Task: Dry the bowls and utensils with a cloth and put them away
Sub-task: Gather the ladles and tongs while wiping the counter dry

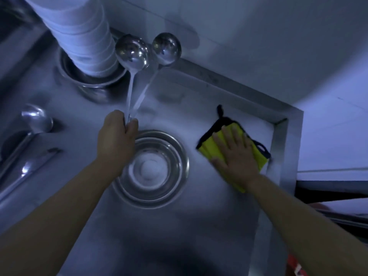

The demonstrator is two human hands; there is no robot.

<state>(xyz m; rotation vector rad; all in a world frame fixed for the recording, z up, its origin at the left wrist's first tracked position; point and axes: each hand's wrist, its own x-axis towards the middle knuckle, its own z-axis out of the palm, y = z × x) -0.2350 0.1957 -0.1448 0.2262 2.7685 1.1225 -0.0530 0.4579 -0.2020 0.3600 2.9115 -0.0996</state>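
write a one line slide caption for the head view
Left hand grips two steel ladles by their handles above a steel bowl; right hand rests flat on the yellow cloth.

The left hand (116, 134) grips the handles of two steel ladles (132, 51), their round bowls raised toward a tall stack of white bowls (79, 30) that stands in a steel bowl (89, 80). Below the hand a stack of steel bowls (151, 168) rests on the steel counter (179, 226). The right hand (235, 154) lies flat, fingers spread, on a folded yellow cloth (211, 148). More ladles (35, 120) lie at left.
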